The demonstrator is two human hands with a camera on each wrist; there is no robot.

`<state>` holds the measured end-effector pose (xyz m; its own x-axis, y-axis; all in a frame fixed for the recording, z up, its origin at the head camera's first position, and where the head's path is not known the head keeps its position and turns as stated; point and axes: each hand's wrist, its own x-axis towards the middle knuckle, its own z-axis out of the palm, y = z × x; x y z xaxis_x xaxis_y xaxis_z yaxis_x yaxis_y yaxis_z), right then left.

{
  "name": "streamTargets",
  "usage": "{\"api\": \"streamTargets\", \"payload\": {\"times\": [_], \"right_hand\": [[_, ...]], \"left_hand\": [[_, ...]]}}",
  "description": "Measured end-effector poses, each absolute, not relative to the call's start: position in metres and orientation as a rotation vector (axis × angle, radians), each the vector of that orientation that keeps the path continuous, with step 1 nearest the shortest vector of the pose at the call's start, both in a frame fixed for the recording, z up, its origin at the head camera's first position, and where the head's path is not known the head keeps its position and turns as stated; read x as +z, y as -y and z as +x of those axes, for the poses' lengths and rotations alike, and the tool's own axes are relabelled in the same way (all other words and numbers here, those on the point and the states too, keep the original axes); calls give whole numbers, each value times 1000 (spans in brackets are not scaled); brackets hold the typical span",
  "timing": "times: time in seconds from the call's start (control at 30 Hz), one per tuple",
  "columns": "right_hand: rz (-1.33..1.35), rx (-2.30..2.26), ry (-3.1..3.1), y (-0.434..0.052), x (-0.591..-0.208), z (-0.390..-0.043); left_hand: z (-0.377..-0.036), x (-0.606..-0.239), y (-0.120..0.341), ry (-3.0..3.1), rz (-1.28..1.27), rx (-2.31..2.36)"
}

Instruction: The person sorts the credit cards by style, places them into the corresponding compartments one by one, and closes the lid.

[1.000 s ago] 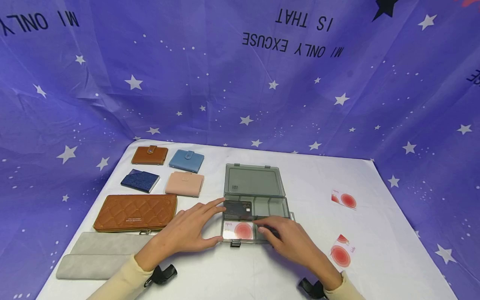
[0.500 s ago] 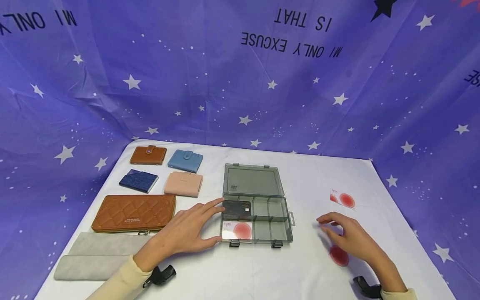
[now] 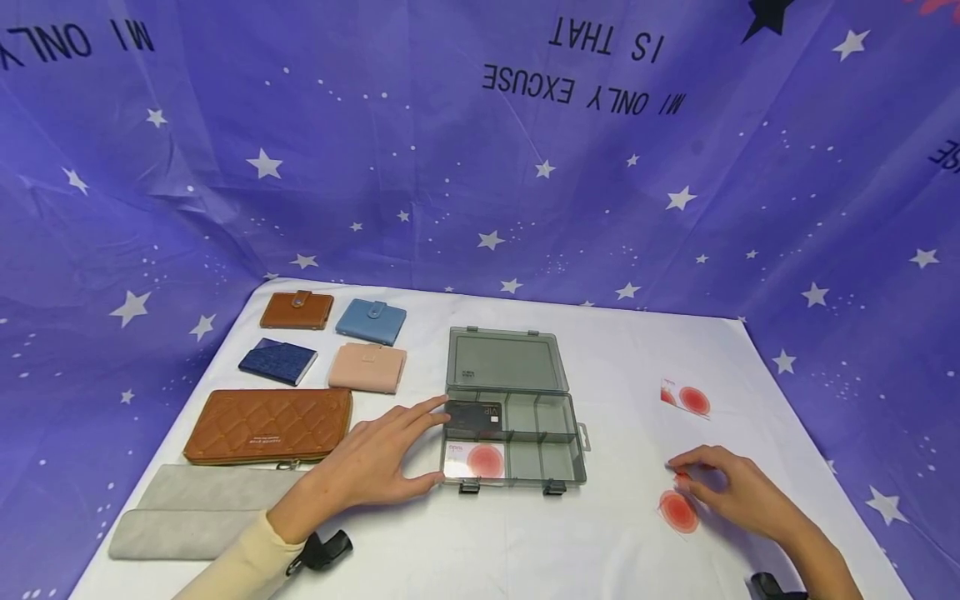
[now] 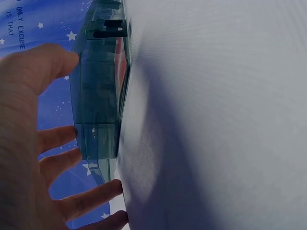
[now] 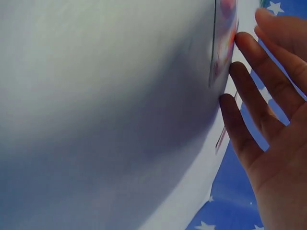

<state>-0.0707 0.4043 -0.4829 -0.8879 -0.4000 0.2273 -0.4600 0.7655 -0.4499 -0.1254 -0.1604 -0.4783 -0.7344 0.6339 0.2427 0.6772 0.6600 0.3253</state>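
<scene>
A translucent grey-green compartment box (image 3: pixel 507 362) lies with its lid folded back. Its left cells hold a black VIP card (image 3: pixel 472 417) and a white card with a red circle (image 3: pixel 484 461). My left hand (image 3: pixel 375 462) spreads its fingers along the box's left side, thumb at the front corner; the left wrist view shows fingertips right at the box wall (image 4: pixel 98 96). On the right, my right hand (image 3: pixel 742 492) hovers low with its fingertips over the upper end of a red-circle card (image 3: pixel 679 512). In the right wrist view its fingers look fairly straight beside that card (image 5: pixel 223 43).
Another red-circle card (image 3: pixel 686 397) lies farther back on the white cloth (image 3: pixel 607 358). Left of the box are brown (image 3: pixel 296 310), blue (image 3: pixel 371 322), navy (image 3: pixel 278 362) and pink (image 3: pixel 367 368) card holders, a quilted brown wallet (image 3: pixel 268 425) and a grey case (image 3: pixel 180 533).
My right hand has left the box, moving right to the nearer loose card. My left hand stays at the box's left side.
</scene>
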Motion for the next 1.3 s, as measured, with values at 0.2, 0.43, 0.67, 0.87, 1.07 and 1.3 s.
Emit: {"api": "streamTargets", "payload": {"times": [0.2,0.43,0.67,0.87,1.07,1.3], "right_hand": [[758,800,2863,-421,-477,-60],[804,796,2884,-435,-484,-55],[730,758,2842,-435,-491,-56],[696,799,2819,-435,-491,-56],[577,860,2798,-424,-490,-57],[385,1051,2725,-382,-476,-72]], "left_hand": [[-126,-478,160,2763,-1089,-605],[-124,-477,160,2772,-1088,-611],[-123,-476,161,2790,-1079,-615],[-124,-477,160,2783,-1093,-630],[-123,-478,159,2782,-1101,-623],[-124,-479,159,2777,-1087,-609]]}}
